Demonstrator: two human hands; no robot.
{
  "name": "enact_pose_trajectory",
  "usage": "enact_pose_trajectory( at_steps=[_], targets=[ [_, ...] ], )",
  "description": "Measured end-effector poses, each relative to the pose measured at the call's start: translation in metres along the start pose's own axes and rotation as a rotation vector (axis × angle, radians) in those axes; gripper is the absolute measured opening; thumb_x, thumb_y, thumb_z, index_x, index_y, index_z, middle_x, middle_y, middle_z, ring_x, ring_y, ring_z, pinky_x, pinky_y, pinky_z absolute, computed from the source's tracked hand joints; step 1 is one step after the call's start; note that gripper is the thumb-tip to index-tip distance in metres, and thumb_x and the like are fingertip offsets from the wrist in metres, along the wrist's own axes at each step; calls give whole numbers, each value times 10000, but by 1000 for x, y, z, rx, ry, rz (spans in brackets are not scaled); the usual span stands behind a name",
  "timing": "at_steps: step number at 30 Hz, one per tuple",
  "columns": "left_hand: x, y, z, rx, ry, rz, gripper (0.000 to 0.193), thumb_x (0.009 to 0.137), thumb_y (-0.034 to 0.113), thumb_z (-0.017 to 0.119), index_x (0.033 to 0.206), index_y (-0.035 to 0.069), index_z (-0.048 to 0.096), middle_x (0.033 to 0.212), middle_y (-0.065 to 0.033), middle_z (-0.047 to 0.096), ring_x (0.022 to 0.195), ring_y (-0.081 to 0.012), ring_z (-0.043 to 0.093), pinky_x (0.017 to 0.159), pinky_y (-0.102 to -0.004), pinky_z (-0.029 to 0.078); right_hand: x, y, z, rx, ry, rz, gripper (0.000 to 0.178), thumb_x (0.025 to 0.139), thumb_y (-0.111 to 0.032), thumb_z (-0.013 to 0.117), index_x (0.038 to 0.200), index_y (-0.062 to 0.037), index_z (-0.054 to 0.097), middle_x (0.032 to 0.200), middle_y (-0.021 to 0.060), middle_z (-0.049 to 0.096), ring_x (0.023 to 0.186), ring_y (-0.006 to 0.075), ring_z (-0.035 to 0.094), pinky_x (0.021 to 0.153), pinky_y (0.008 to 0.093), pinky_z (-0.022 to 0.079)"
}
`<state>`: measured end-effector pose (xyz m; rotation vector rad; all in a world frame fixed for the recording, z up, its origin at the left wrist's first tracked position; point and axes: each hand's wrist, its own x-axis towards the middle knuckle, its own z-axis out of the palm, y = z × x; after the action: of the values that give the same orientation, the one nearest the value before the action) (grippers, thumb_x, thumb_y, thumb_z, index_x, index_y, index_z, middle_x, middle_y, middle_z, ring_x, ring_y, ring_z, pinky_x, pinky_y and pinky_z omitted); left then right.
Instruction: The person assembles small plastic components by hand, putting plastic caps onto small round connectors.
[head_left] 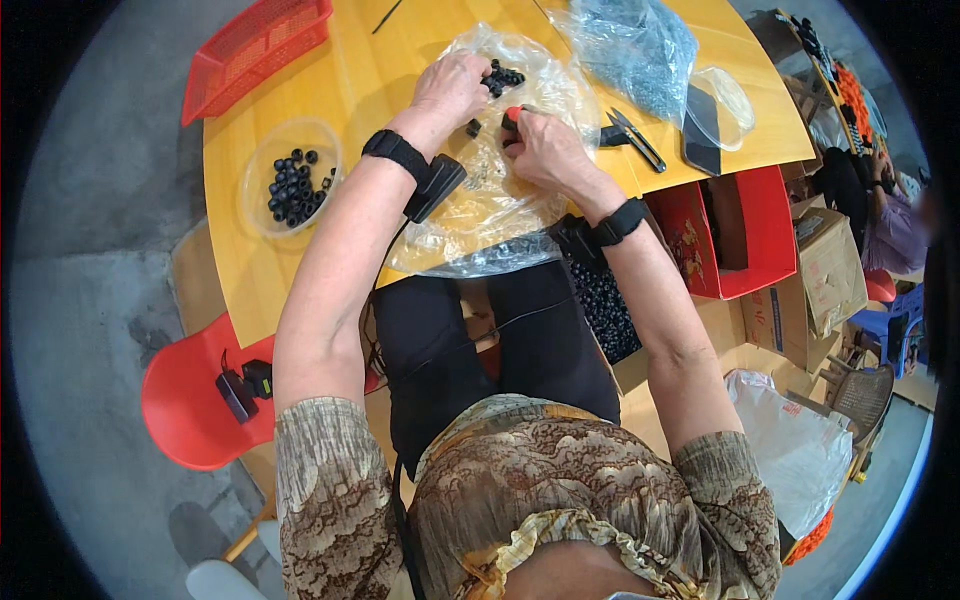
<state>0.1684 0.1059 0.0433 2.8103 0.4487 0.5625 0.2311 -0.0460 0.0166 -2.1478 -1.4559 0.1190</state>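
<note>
Over a clear plastic bag (470, 215) spread on the yellow table, both my hands are at work. My left hand (452, 88) reaches to a small pile of black cylindrical parts (508, 78), its fingers bent together at the pile's edge; whatever is between the fingertips is hidden. Closed around a small object with a red end (513, 114) and a dark body is my right hand (548, 150), which covers most of it. One loose black part (473, 128) lies on the bag between the hands.
A round clear tub (252, 205) with black parts stands at the left, a red basket (225, 70) beyond it. Right of my hands are snips (638, 140), a dark phone (701, 130), a clear lid (735, 105) and a bluish plastic bag (635, 50). A red box (770, 230) sits below the table's right edge.
</note>
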Motion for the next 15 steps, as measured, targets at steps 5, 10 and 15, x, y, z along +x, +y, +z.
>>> enact_pose_trajectory(
  at_steps=[5, 10, 15],
  targets=[
    [4, 0, 7, 50, -20, -30, 189, 707, 120, 598, 888, 72, 620, 922, -125, 584, 878, -313, 567, 764, -394, 461, -2, -1, 4, -31, 72, -75, 144, 683, -130, 566, 761, -9, 559, 715, 187, 597, 692, 337, 602, 623, 396, 485],
    [-7, 0, -1, 30, 98, -4, 156, 708, 79, 604, 863, 64, 604, 850, -101, 615, 779, -267, 600, 686, -349, 482, -1, -1, 8, 21, 47, -41, 134, 682, -124, 568, 777, -29, 560, 761, 175, 593, 743, 335, 593, 668, 388, 475],
    [-60, 24, -44, -657, 199, -210, 150, 745, 10, 593, 894, -7, 595, 796, -59, 623, 675, -89, 572, 599, -216, 460, 1, -2, 10, -27, 81, -56, 126, 677, -113, 568, 772, -31, 563, 748, 176, 596, 714, 336, 595, 644, 386, 482]
  ],
)
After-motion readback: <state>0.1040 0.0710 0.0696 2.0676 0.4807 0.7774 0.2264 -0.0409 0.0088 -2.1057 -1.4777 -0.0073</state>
